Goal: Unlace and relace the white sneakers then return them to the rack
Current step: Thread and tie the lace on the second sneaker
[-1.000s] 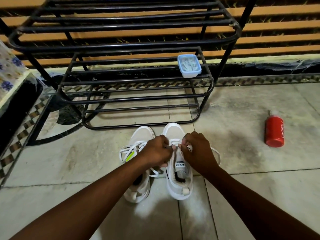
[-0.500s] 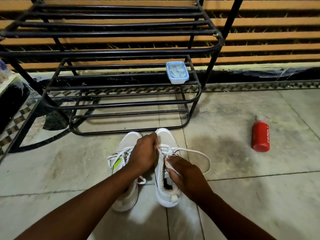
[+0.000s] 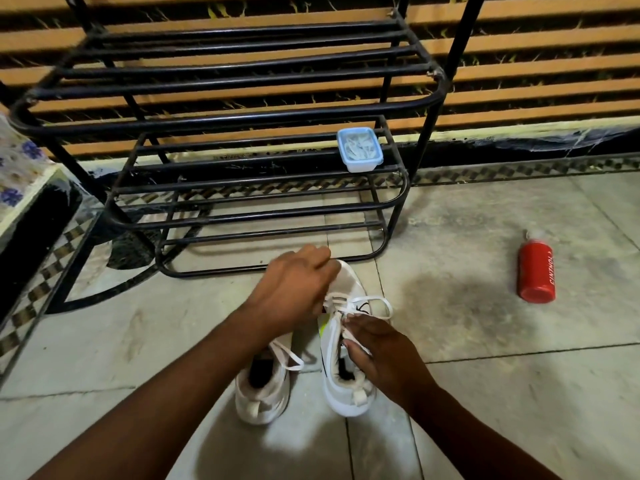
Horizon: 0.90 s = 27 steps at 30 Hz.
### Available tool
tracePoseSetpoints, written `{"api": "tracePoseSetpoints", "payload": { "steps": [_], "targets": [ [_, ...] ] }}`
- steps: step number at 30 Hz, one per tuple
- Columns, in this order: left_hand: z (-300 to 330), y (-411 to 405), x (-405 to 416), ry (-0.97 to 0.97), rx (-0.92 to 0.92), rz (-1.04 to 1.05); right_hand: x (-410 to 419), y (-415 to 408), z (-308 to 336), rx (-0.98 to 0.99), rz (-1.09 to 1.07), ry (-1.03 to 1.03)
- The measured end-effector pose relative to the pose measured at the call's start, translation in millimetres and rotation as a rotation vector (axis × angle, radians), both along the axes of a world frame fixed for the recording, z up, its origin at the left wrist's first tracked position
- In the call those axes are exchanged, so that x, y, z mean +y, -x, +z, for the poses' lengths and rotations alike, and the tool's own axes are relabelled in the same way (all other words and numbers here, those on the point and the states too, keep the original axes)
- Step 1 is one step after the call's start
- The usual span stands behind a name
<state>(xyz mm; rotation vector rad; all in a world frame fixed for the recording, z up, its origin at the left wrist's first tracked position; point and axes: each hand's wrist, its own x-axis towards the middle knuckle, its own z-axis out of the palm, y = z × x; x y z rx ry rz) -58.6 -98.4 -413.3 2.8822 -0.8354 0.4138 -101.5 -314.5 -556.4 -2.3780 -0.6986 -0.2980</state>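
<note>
Tiled floor [image 3: 485, 393], slatted wall [image 3: 536, 64]

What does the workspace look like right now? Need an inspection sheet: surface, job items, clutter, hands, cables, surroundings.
Surface: tiled floor, stained, grout lines visible.
Job's things: two white sneakers on the floor in front of the rack; left sneaker with a loose lace trailing, right sneaker with laces loose near the tongue. Black metal rack holds no shoes.
Clutter: red bottle lying on the floor to the right; blue-lidded container on the rack's lower shelf.
Grippers: left hand raised over the sneakers' toes, blurred, grip unclear; right hand pinching the right sneaker's lace.
Cables: nothing seen.
Surroundings: striped wall behind; patterned cloth at left edge.
</note>
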Motion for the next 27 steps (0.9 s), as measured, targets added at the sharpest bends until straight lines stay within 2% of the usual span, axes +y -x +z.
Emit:
{"api": "tracePoseSetpoints", "payload": {
  "steps": [1, 3, 7, 9, 11, 12, 15, 16, 17, 18, 19, 21, 22, 23, 24, 25, 27],
  "targets": [
    [-13, 2, -1, -0.149, 0.045, -0.006, -1, 0, -1, -0.019, 0.002, 0.013],
    [-32, 7, 0, -0.256, 0.174, 0.086, -2, -1, 0, -0.060, 0.014, 0.030],
    [-50, 6, 5, -0.180, 0.103, 0.173, -2, -2, -2, -0.095, 0.027, 0.045],
    [-49, 1, 7, -0.076, 0.095, 0.230, -2, -3, -3, -0.088, 0.029, 0.048],
    [-38, 0, 7, 0.215, 0.189, 0.275, -2, -3, -3, -0.087, 0.030, 0.048],
    [-29, 0, 5, 0.467, 0.268, 0.296, -2, -3, -3, -0.092, 0.031, 0.048],
    [-8, -7, -4, 1.514, 0.407, 0.410, -1, -2, -5, -0.099, 0.027, 0.037],
    [-5, -9, -2, 1.674, 0.413, 0.449, -1, -2, -5, -0.093, 0.023, 0.032],
    [-7, -10, 3, 1.618, 0.366, 0.473, 0, -2, -4, -0.088, 0.023, 0.029],
    [-12, -12, 10, 1.364, 0.286, 0.457, 0, -2, -3, -0.087, 0.023, 0.030],
    [-20, -11, 16, 0.972, 0.230, 0.378, 0, -2, -2, -0.088, 0.027, 0.033],
    [-32, -2, 21, 0.189, 0.287, 0.232, 1, -2, 1, -0.104, 0.034, 0.041],
    [-35, 2, 20, -0.075, 0.319, 0.184, 1, -2, 1, -0.106, 0.035, 0.046],
    [-35, 7, 16, -0.230, 0.332, 0.155, 1, -2, 1, -0.105, 0.035, 0.050],
    [-35, 9, 10, -0.257, 0.318, 0.125, 1, -3, 0, -0.104, 0.035, 0.054],
    [-32, 10, 6, -0.202, 0.305, 0.110, 1, -3, 0, -0.107, 0.036, 0.061],
    [-28, 6, 4, 0.066, 0.254, 0.138, 1, -3, -1, -0.104, 0.036, 0.074]
  ]
}}
